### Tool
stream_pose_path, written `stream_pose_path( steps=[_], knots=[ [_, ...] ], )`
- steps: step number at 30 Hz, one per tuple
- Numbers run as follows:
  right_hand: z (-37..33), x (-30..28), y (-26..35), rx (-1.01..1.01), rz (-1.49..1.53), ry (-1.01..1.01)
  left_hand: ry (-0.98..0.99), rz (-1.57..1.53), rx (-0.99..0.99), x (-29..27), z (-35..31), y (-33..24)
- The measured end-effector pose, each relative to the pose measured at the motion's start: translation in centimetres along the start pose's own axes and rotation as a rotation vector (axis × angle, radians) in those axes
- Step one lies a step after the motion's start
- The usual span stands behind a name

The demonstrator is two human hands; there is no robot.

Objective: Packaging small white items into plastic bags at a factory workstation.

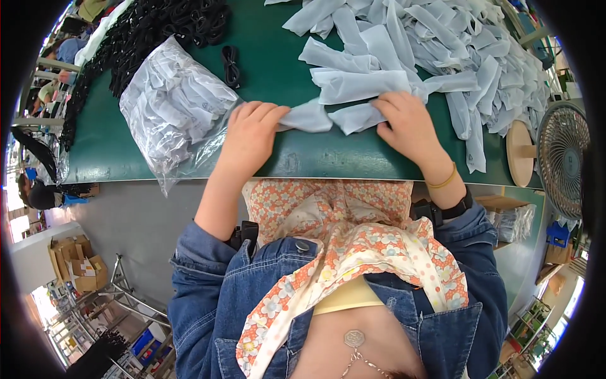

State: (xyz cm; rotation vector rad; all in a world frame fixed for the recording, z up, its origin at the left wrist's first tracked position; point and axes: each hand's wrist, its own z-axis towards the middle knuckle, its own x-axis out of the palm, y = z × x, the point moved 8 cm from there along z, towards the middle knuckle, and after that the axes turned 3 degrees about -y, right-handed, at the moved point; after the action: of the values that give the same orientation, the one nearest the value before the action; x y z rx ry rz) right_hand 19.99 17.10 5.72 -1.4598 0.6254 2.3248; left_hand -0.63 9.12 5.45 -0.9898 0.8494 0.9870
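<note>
My left hand [249, 136] is closed on the end of a small frosted plastic bag [309, 117] near the front edge of the green table. My right hand [409, 125] has its thumb and fingers around the end of another frosted bag [355, 119]. The free ends of these two bags lie close together between my hands. Left of my left hand sits a large clear bag [177, 104] filled with similar frosted bags, its loose film reaching under or beside that hand. Beyond my right hand spreads a big heap of frosted bags [442, 38].
Coiled black cables [164, 31] are heaped at the far left of the green table [271, 69]. One separate coil [231, 66] lies beside the large clear bag. At the right edge stand a round wooden disc [519, 153] and a fan [562, 158]. Cardboard boxes [85, 268] are at lower left.
</note>
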Motion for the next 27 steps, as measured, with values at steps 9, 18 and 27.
stream_pose_path(
  steps=[9, 18, 27],
  knots=[
    [0.6, -0.5, 6.5, -0.31, 0.166, -0.091, -0.175, -0.034, 0.023, -1.8, -1.4, -2.4],
    [1.6, 4.9, 4.6, 0.526, 0.311, 0.264, 0.221, -0.218, -0.582, 1.9, -1.3, -0.4],
    [3.8, 6.0, 6.0, 0.437, 0.713, 0.009, -0.019, -0.723, -0.704, 2.5, -2.8, 0.1]
  ],
)
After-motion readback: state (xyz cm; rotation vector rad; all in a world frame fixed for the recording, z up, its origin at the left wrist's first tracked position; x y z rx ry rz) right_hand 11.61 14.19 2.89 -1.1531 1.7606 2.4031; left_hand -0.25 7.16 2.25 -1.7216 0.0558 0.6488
